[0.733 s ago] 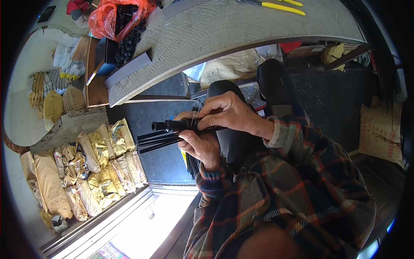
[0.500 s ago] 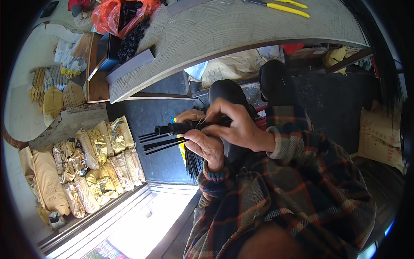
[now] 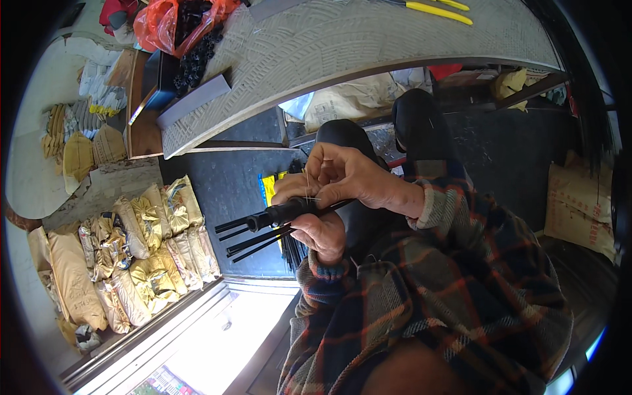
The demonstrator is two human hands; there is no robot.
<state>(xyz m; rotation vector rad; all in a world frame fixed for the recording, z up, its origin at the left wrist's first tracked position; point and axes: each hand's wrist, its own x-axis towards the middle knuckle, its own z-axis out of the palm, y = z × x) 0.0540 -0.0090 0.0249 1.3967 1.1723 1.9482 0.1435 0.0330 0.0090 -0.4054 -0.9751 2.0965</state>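
Observation:
A black umbrella frame (image 3: 284, 213), a tube with several thin black rods (image 3: 247, 247) spread around it, lies over my lap. My left hand (image 3: 322, 236) is closed around it, thumb on the near side and fingers on the far side. The tube's open end points left. Above the tube, my right hand (image 3: 355, 176) pinches a thin pale wire (image 3: 307, 184) between thumb and forefinger. The wire's lower end meets the tube beside the left fingers; how it is fastened is too small to see.
Ahead runs a grey textured table (image 3: 368, 46) with yellow-handled pliers (image 3: 440, 12), a red plastic bag (image 3: 158, 26) and black small parts (image 3: 197, 62). Gold and brown packages (image 3: 148, 250) lie at the left. A bundle of black rods (image 3: 295, 255) hangs beside my knee. A brown sack (image 3: 579, 210) stands right.
My right hand has risen off the tube and drawn the wire upright. The frame has shifted slightly right and down, its open end turned more toward me.

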